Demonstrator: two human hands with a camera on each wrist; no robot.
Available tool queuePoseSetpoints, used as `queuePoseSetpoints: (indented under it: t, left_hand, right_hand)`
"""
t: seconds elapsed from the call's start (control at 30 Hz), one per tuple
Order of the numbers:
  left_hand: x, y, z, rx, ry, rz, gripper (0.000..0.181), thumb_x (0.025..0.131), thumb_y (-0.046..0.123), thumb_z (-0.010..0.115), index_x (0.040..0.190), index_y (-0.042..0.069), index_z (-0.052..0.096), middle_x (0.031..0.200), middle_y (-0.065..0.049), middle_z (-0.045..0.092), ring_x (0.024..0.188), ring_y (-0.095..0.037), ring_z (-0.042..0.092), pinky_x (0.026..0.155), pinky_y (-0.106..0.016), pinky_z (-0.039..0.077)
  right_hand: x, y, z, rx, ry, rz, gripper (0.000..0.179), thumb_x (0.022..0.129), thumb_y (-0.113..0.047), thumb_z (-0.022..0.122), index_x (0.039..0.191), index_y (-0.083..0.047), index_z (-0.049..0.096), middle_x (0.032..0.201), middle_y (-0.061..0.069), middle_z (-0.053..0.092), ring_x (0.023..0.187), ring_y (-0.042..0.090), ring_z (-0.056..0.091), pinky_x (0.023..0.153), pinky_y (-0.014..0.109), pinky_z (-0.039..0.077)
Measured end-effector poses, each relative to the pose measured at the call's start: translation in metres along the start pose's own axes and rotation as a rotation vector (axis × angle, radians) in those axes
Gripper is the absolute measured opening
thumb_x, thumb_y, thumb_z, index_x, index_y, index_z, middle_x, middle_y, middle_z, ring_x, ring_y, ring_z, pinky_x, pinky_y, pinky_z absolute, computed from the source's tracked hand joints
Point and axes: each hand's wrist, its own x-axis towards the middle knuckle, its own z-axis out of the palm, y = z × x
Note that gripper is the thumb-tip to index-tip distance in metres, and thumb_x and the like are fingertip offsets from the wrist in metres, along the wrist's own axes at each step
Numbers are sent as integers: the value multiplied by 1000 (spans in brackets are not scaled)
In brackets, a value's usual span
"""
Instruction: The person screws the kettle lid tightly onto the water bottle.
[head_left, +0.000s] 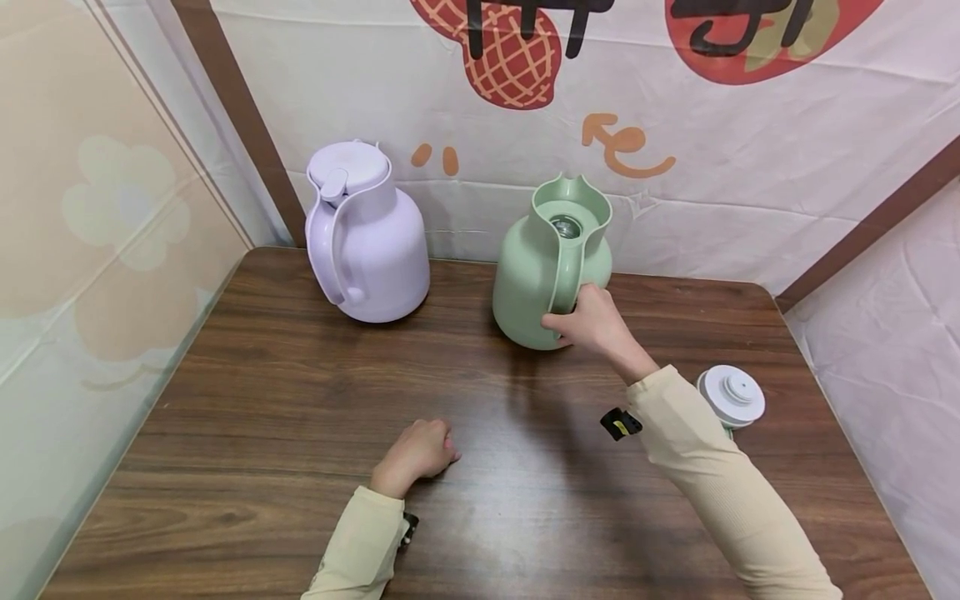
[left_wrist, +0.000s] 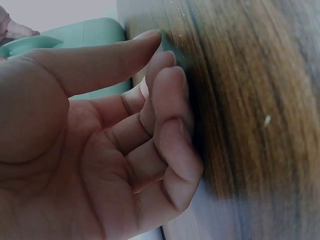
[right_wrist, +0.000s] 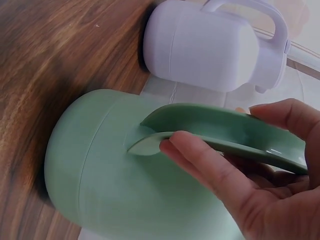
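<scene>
A green vacuum jug [head_left: 517, 283] stands upright at the back of the table, its top uncovered and its round mouth showing. My right hand [head_left: 592, 321] holds the jug's handle [right_wrist: 220, 127], thumb on one side and fingers on the other in the right wrist view. Loosely curled, my left hand [head_left: 422, 450] rests at the tabletop nearer the front and holds nothing; its bent fingers [left_wrist: 172, 150] show in the left wrist view. A white round lid [head_left: 733, 393], with a bit of green beneath it, lies right of the jug, partly behind my right sleeve.
A lilac vacuum jug [head_left: 386, 258] with its lid on stands at the back left, handle toward the front. The brown wooden table [head_left: 300, 400] meets a printed cloth backdrop [head_left: 465, 208] behind, with more cloth at both sides.
</scene>
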Motion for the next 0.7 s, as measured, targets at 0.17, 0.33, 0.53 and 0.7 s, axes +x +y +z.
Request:
queuePoseSetpoints:
  t: [0.17,0.33,0.53,0.7]
  left_hand:
    - [2,2,0,7,15,-13,30,81,16,66,59,11,47,55,-1,45,51,-15,43,51,-29,36]
    - [6,8,-2,27,39,-33,31,81,20,66,59,10,47,57,-2,46,54,-18,45,54,-35,40]
    - [13,18,-7,14,107,-24,36,80,18,65,54,13,40,53,1,37,49,-16,38,49,-30,33]
    - [18,29,-12,-15,130,-26,37,82,18,64,55,13,39,53,2,33,49,-14,34,48,-28,28]
  right_hand:
    - [-1,2,-1,-14,-6,-4,23,76,-17,60,88,3,60,83,21,66,59,17,65,61,38,51]
    - [-2,3,-2,-17,-20,-7,27,77,-20,63,93,1,60,85,20,66,61,16,65,61,34,51]
    - [-3,5,-2,-75,-23,-25,24,79,-26,66,85,-4,61,70,10,65,58,14,61,60,29,47]
    - [-4,9,-4,-92,-13,-81,21,78,-25,68,84,-5,62,64,6,62,58,17,59,58,29,44]
